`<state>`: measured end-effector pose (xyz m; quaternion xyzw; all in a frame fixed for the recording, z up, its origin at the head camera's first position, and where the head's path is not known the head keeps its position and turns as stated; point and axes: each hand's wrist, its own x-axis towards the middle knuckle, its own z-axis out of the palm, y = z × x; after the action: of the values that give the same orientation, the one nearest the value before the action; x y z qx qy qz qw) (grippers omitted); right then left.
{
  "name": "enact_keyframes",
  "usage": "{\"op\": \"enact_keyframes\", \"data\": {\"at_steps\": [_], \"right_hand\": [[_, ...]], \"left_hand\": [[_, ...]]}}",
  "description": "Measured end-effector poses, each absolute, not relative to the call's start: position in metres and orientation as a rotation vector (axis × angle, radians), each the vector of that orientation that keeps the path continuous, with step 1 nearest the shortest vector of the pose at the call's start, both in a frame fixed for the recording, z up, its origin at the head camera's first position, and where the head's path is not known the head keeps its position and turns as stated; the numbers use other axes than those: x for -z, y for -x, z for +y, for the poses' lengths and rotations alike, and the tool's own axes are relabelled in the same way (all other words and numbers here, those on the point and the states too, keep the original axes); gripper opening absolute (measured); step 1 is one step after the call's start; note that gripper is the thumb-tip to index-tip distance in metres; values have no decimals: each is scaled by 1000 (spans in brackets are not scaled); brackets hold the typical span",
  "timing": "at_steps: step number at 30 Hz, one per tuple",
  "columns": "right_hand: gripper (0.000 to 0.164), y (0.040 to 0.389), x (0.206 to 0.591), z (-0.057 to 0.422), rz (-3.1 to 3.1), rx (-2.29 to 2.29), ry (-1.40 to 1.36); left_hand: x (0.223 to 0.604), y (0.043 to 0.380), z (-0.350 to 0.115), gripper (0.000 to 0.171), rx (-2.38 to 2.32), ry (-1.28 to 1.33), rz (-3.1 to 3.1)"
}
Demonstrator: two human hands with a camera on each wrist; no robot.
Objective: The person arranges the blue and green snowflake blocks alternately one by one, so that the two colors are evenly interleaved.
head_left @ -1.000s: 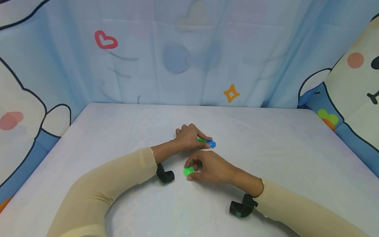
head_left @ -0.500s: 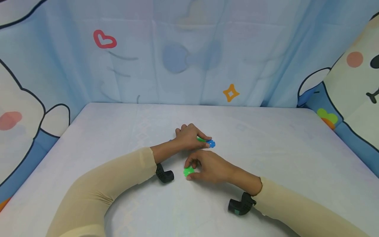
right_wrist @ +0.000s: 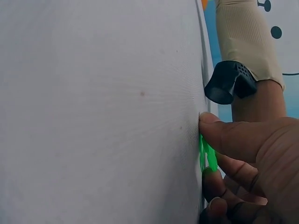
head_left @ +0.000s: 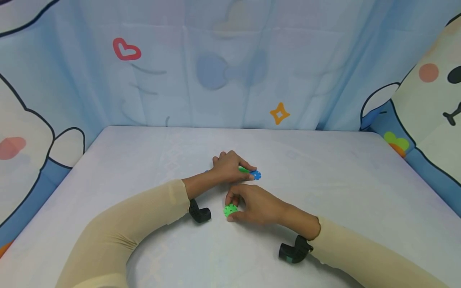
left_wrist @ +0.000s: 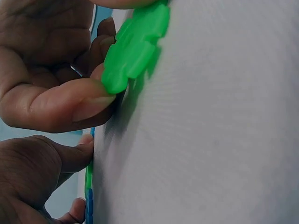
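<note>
Mid-desk (head_left: 144, 168), well clear of every edge, right hand (head_left: 257, 206) pinches a green disc (head_left: 230, 209); left hand (head_left: 227, 167) grips green-and-blue discs (head_left: 252, 173)

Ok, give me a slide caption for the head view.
Right hand pinches a green disc on the table; left hand holds joined green-and-blue discs.

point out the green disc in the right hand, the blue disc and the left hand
green disc (head_left: 230, 209), head view, on its dotted face
blue disc (head_left: 256, 175), head view, on its toothed edge
left hand (head_left: 227, 168), head view, on its back
</note>
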<state>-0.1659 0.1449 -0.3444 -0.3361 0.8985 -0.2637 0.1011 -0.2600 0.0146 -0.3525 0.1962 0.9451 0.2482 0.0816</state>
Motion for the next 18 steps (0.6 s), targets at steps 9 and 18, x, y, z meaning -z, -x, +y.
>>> {"op": "enact_keyframes", "data": {"at_steps": [9,18], "right_hand": [[25,165,346,146,2647,782,976],[33,164,344,148,2640,781,963]], "left_hand": [[353,259,14,30,-755,-594,2829],[352,259,14,32,-723,-600,2838]]}}
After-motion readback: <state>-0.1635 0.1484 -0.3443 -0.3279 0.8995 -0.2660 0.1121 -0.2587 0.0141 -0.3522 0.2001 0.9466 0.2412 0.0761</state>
